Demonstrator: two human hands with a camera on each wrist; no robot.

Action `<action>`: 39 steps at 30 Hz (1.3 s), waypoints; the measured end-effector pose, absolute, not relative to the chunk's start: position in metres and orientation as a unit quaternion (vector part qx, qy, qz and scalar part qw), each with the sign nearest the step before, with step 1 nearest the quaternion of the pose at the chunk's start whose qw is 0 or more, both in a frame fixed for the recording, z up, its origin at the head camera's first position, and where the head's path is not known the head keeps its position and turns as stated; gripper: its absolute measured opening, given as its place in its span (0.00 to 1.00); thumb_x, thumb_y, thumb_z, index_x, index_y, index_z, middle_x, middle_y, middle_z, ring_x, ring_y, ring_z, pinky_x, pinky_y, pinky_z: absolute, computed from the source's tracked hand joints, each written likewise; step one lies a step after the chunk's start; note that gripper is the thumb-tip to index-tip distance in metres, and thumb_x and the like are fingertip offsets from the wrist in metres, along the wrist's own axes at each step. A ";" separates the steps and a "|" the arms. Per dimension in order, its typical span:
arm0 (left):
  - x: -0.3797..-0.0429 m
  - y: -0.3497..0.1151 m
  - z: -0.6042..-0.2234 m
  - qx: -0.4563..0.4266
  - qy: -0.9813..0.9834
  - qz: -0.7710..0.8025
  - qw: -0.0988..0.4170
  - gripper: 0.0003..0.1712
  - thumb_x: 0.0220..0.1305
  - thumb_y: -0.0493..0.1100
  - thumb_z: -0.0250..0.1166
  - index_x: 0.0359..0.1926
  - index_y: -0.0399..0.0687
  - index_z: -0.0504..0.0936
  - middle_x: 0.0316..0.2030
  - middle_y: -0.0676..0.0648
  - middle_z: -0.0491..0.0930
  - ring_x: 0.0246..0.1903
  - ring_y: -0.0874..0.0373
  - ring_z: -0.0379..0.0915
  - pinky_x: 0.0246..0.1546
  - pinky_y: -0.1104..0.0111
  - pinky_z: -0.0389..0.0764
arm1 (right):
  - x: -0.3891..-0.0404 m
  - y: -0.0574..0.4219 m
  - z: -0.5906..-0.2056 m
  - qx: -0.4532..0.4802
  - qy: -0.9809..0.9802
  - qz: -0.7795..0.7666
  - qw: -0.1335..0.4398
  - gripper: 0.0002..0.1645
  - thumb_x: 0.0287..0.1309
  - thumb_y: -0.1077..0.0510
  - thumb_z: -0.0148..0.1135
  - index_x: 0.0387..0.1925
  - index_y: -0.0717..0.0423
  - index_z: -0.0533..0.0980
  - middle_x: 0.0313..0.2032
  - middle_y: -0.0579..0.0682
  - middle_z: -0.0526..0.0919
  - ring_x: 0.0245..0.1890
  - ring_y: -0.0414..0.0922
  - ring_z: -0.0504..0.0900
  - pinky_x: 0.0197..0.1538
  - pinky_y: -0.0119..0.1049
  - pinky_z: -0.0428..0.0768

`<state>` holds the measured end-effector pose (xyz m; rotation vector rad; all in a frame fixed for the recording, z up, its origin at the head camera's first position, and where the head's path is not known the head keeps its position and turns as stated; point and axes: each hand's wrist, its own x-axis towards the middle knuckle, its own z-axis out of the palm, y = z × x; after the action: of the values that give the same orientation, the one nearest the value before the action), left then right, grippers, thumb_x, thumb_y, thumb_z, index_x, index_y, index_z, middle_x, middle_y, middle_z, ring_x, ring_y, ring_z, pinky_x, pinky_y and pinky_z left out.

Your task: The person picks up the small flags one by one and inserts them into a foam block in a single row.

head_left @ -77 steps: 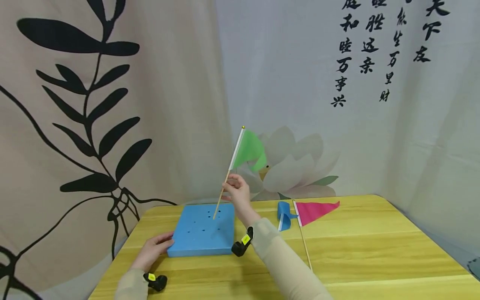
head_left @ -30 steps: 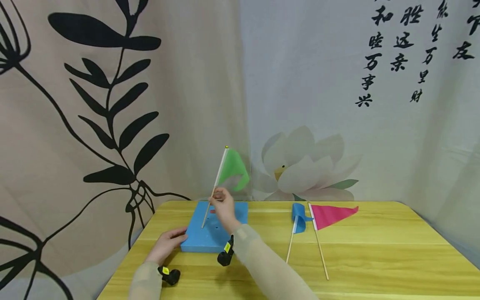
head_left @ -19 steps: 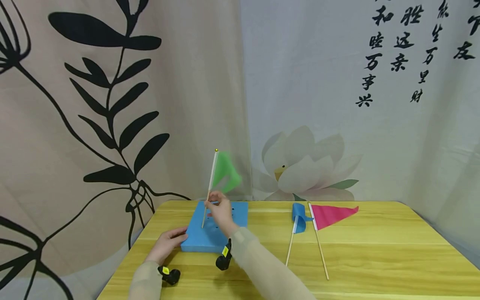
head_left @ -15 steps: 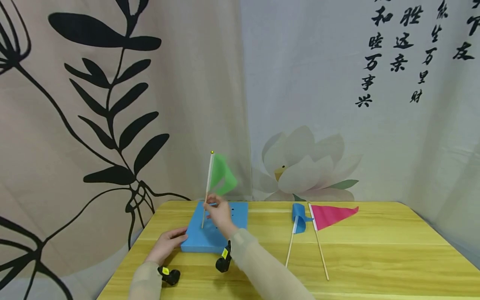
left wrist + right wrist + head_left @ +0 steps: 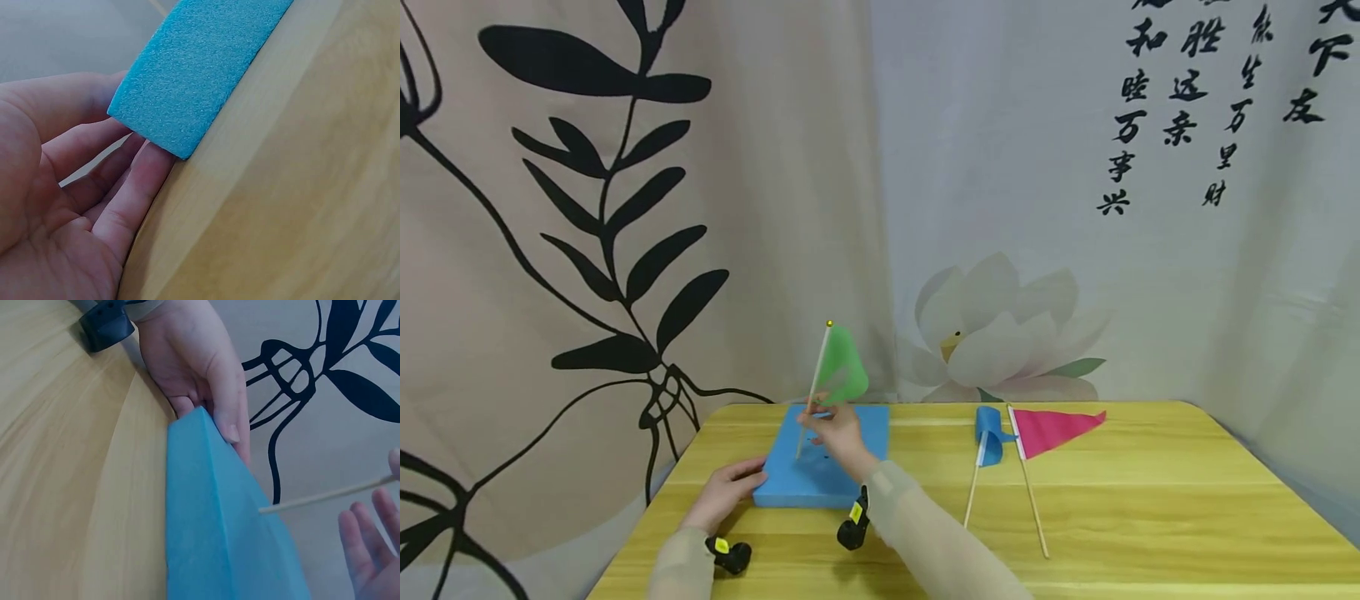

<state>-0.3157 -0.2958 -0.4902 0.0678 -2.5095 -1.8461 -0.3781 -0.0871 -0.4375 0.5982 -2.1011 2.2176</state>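
Observation:
A blue foam block (image 5: 812, 493) with small holes in its top lies on the table. My left hand (image 5: 724, 493) rests against its near left corner. In the right wrist view the left thumb (image 5: 226, 425) lies over the top edge; the left wrist view has fairly straight fingers (image 5: 134, 200) touching the block's side. Above the block, my right hand (image 5: 841, 433) pinches the thin wooden stick of a green flag (image 5: 841, 371), which leans slightly right. The stick's lower end (image 5: 265, 510) meets the block's top face; any depth in a hole is hidden.
To the right on the wooden table (image 5: 1150, 500) lie a curled blue flag (image 5: 990, 437) and a pink triangular flag (image 5: 1056, 432), sticks toward me. A printed cloth (image 5: 805, 208) hangs behind the table's far edge.
My right hand has brought the green flag left and lower, its stick meeting the block farther left and nearer me. My left hand stays at the block's corner; the head view has shifted slightly.

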 end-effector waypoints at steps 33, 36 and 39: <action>-0.321 -0.297 -0.487 0.029 -0.815 -0.578 -0.026 0.36 0.69 0.49 0.61 0.68 0.28 0.63 0.66 0.29 0.61 0.62 0.38 0.64 0.52 0.58 0.78 | -0.365 0.169 -0.447 0.116 -0.793 0.594 -0.066 0.18 0.62 0.57 0.64 0.45 0.70 0.79 0.36 0.61 0.83 0.33 0.57 0.84 0.33 0.45 0.86; -0.321 -0.296 -0.487 0.031 -0.816 -0.577 -0.028 0.36 0.69 0.48 0.61 0.68 0.28 0.63 0.67 0.29 0.61 0.63 0.37 0.62 0.53 0.57 0.78 | -0.363 0.178 -0.449 0.094 -0.801 0.587 -0.073 0.16 0.61 0.57 0.64 0.43 0.68 0.80 0.34 0.60 0.83 0.32 0.54 0.85 0.33 0.45 0.86; -0.320 -0.295 -0.487 0.031 -0.819 -0.572 -0.028 0.36 0.69 0.48 0.60 0.68 0.27 0.63 0.67 0.29 0.61 0.64 0.37 0.61 0.53 0.57 0.77 | -0.361 0.182 -0.453 0.075 -0.815 0.570 -0.073 0.15 0.59 0.57 0.66 0.39 0.67 0.81 0.31 0.57 0.84 0.28 0.50 0.84 0.32 0.43 0.85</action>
<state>-0.3200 -0.2954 -0.4873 0.0987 -2.6197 -1.8315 -0.3610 0.1818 -0.4533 0.2473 -2.6856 1.8795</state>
